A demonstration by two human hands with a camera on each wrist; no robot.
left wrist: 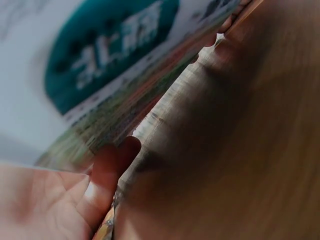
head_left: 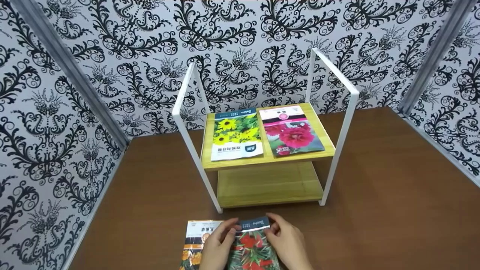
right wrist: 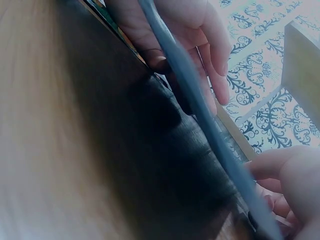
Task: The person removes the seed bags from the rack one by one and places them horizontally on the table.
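Note:
In the head view, a seed packet (head_left: 253, 249) with red flowers and a dark blue top band is held between both hands at the near side of the table. My left hand (head_left: 218, 245) pinches its upper left edge, and my right hand (head_left: 288, 240) grips the upper right edge. Partly under the left hand lies an orange-flower packet (head_left: 193, 243) with a white top. In the left wrist view the held packet (left wrist: 110, 55) shows a teal logo. From the right wrist, the same packet (right wrist: 190, 95) appears nearly edge-on, tilted up from the table.
Beyond the hands stands a two-tier wooden rack (head_left: 270, 183) with white frames. On its upper shelf lie a yellow-flower packet (head_left: 238, 135) and a pink-flower packet (head_left: 292, 131), side by side. Patterned wall panels (head_left: 232, 33) enclose the brown table (head_left: 393, 195).

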